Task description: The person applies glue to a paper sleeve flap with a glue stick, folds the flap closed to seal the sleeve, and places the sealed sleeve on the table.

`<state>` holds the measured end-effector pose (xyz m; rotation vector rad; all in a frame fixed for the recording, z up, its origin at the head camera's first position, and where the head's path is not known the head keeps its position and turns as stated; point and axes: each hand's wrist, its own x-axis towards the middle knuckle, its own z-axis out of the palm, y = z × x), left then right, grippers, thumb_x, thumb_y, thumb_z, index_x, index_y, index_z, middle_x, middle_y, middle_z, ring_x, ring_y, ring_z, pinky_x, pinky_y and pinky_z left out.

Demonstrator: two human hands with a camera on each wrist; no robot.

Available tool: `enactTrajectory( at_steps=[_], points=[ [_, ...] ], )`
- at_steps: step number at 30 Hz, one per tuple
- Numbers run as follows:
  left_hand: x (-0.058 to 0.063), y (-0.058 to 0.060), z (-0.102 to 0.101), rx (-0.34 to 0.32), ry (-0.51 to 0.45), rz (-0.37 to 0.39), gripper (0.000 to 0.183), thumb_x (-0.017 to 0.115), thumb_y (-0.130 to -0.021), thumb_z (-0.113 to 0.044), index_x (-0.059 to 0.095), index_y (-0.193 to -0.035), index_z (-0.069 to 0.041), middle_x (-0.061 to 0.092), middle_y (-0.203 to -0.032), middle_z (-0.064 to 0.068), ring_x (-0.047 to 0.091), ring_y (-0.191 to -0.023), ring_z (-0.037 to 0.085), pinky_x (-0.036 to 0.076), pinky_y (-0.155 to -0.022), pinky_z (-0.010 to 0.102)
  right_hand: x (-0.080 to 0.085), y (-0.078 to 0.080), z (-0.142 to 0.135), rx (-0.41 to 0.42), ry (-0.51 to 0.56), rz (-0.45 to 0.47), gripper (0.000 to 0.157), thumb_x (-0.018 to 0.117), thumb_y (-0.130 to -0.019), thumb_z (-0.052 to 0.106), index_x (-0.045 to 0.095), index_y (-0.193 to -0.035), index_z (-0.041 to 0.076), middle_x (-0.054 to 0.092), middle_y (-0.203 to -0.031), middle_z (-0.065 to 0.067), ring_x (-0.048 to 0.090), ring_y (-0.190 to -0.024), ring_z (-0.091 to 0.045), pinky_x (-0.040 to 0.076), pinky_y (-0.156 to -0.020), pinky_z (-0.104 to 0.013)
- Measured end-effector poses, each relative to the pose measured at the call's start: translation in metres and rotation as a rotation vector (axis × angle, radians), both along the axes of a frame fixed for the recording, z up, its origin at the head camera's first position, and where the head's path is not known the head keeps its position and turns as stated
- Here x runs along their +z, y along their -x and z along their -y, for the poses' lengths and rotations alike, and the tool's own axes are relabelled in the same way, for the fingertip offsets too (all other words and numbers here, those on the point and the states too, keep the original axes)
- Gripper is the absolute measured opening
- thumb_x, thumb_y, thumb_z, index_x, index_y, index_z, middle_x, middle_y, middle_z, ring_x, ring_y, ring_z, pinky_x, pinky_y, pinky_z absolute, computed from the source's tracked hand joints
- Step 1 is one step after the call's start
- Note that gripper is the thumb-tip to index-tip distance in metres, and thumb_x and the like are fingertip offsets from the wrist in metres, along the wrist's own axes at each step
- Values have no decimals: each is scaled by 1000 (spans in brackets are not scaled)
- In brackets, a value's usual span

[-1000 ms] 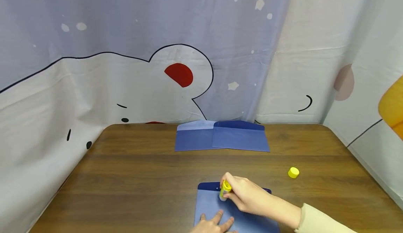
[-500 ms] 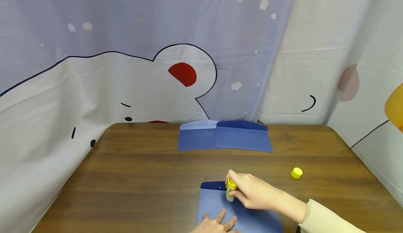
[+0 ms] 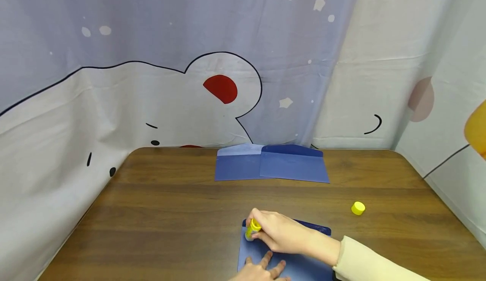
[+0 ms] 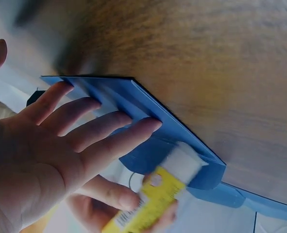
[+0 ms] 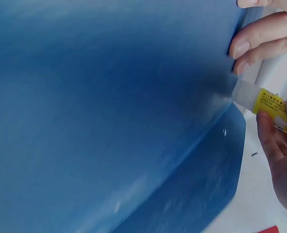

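A blue envelope lies at the near edge of the table, its dark flap folded out at the far side. Pale shiny streaks mark the flap in the right wrist view. My right hand grips a yellow glue stick, uncapped, with its white end down at the left end of the flap's fold. With fingers spread, my left hand rests on the envelope's body, just nearer to me than the glue stick.
A yellow cap lies on the wooden table to the right. Two more blue envelopes, a left one and a right one, overlap at the back edge. A printed curtain hangs behind.
My right hand has slid the glue stick leftward along the envelope's fold, after a slight shift to the right. The left hand has stayed on the envelope.
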<state>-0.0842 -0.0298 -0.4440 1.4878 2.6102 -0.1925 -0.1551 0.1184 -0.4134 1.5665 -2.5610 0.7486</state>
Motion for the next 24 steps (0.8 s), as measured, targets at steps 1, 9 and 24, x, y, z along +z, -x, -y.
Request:
enactTrajectory(
  at_steps=[1,9,24],
  points=[
    [0,-1,0,-1,0,-12,45,49,-95,-50,50,-138,-39,50,-143,-10,51,-129,22,56,-71,39,1,0,-3,-8,-9,2,24,62,-93,16,46,-111,13,60,-93,8,58,-84,0,50,-76,-18],
    [5,-1,-2,-16,-13,8,44,49,-95,-51,53,-136,-37,54,-140,-7,55,-124,24,56,-64,37,4,9,-10,-22,-10,-29,22,63,-91,13,46,-105,12,54,-80,13,50,-70,4,43,-66,-10],
    [2,0,-1,-23,-7,-17,45,50,-94,-51,52,-137,-38,53,-140,-8,55,-124,23,56,-64,35,1,7,-6,34,-12,-24,19,60,-94,16,47,-108,13,61,-96,9,58,-85,2,48,-77,-14]
  ],
)
